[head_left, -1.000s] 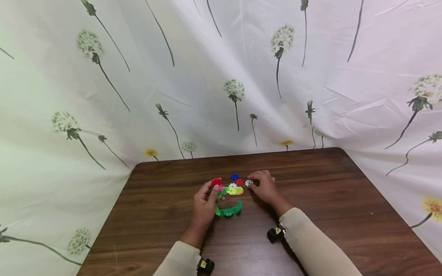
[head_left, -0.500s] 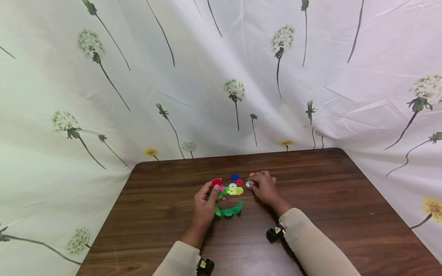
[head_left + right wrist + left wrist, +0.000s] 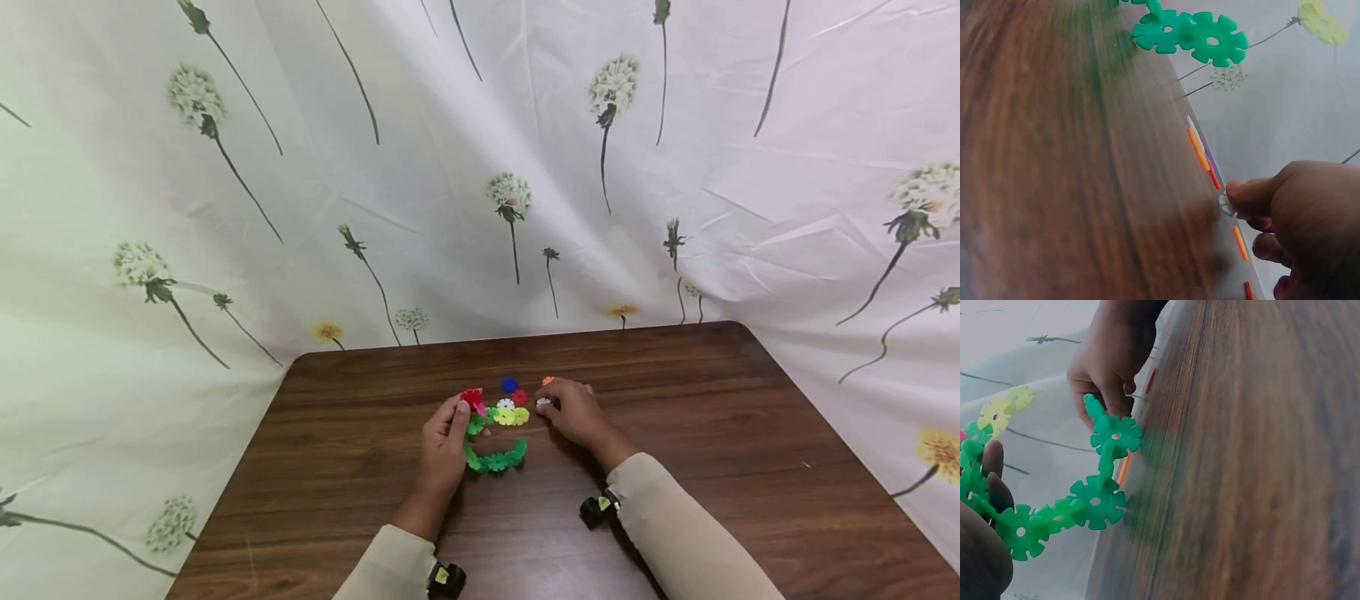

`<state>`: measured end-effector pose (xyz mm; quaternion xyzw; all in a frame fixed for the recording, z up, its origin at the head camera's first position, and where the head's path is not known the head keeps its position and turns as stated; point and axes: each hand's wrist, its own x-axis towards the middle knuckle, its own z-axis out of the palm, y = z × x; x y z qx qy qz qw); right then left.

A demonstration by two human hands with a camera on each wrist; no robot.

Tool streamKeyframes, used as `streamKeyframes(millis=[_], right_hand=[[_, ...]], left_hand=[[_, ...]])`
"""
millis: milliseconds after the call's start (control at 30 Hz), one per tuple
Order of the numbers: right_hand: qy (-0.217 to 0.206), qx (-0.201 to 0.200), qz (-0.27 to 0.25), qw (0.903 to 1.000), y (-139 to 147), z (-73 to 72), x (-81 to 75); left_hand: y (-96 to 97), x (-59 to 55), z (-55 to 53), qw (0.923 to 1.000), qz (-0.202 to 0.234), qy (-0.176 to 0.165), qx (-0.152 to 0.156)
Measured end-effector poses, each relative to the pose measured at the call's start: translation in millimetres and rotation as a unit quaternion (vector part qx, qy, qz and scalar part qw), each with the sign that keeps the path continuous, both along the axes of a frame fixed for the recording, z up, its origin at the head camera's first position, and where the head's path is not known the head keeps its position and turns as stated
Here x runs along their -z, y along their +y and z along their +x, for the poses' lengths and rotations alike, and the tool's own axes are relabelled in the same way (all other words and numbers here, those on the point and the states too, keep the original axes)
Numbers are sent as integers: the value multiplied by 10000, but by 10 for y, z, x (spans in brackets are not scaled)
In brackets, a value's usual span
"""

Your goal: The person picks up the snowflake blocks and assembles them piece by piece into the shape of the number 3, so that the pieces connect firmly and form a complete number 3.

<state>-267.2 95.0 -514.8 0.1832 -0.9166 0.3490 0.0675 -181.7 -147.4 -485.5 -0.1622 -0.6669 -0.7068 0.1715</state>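
Note:
My left hand (image 3: 444, 442) grips a chain of interlocking flower-shaped plastic discs. Its lower arm is a curved row of green discs (image 3: 497, 461), which the left wrist view shows slotted edge to edge. Yellow discs (image 3: 512, 416) form another arm pointing right, while a red disc (image 3: 472, 397) and a pink disc (image 3: 481, 409) sit by my left thumb. Part of the chain is hidden behind that hand. Over at the right, my right hand (image 3: 577, 412) pinches a white disc (image 3: 1227, 205) between thumb and fingertips, low by the table top.
Loose discs lie on the brown wooden table (image 3: 675, 500): blue (image 3: 509, 384), red (image 3: 520, 396) and white (image 3: 506, 404) beyond the chain, and orange (image 3: 548, 380) just past my right fingers. Behind the table's far edge hangs a dandelion-print cloth (image 3: 450, 208).
My right hand has drawn slightly toward me with the white disc, and the orange disc behind it has come into view. The red and pink end of the chain in my left hand has tilted a little.

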Motion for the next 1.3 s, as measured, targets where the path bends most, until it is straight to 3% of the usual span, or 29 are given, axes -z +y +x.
streamKeyframes(millis=[200, 333, 500, 667, 833, 1167, 1300], right_hand=[[17, -171, -770, 9969, -6, -5, -56], [-48, -249, -1447, 9891, -22, 8, -149], [-258, -300, -1964, 9797, -47, 60, -297], [-411, -423, -2061, 9768, -54, 110, -426], [-531, -613, -2092, 9745, -63, 191, -560], [-519, -1171, -2862, 9496, -134, 341, -784], [-477, -1345, -2957, 9446, -160, 402, -845]], left_hand=[[11, 10, -5, 10000, -33, 10, 67], [9, 22, -19, 9997, -49, 130, 197], [1, 7, 1, 9997, -171, 31, 180], [4, 5, 13, 9993, -350, -81, 43], [16, 4, 10, 9996, -242, -80, 150], [18, 4, 19, 9992, -268, -162, 242], [32, 4, 25, 9987, -405, -296, 97]])
